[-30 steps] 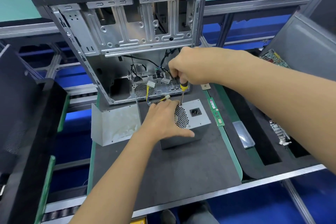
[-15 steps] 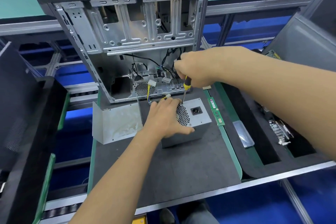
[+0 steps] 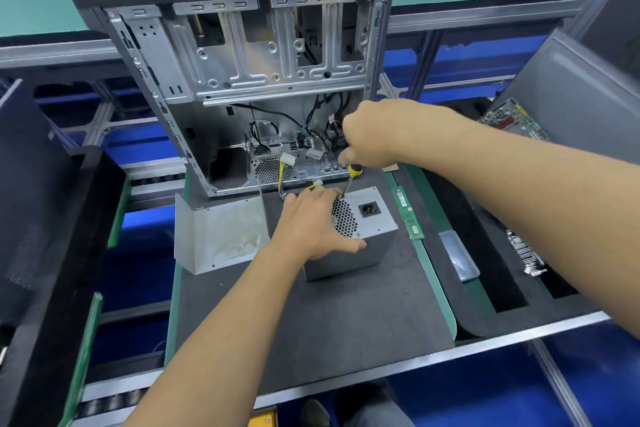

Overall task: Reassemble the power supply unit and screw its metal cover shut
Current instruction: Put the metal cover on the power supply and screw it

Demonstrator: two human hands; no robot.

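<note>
Little has changed since the earlier frames: both hands keep their places on the power supply, and the screwdriver tip stays planted at the same corner screw while the right wrist shifts only slightly. An open computer case (image 3: 242, 73) stands upright at the back of a dark work mat (image 3: 311, 315), its bare metal drive bays and loose cables facing the camera. Just left of centre, a bent sheet of grey metal (image 3: 221, 236) stands on the mat, apart from the unit. The power supply unit (image 3: 367, 229), a grey metal box, sits on the mat directly in front of the case, its top face showing a honeycomb fan grille and a black mains socket. The left hand (image 3: 311, 222) lies flat over the near-left part of that top face, fingers spread and pressing down, thumb hooked over the front edge. The right hand (image 3: 367, 142) is wrapped around the yellow-and-black handle of a screwdriver (image 3: 349, 180), whose shaft slants down to the far edge of the box, beside the grille. A green memory stick (image 3: 408, 215) lies just right of the unit. To drive this screw well, the shaft probably needs standing more upright, with steady downward pressure while the left hand stops the box sliding.
</note>
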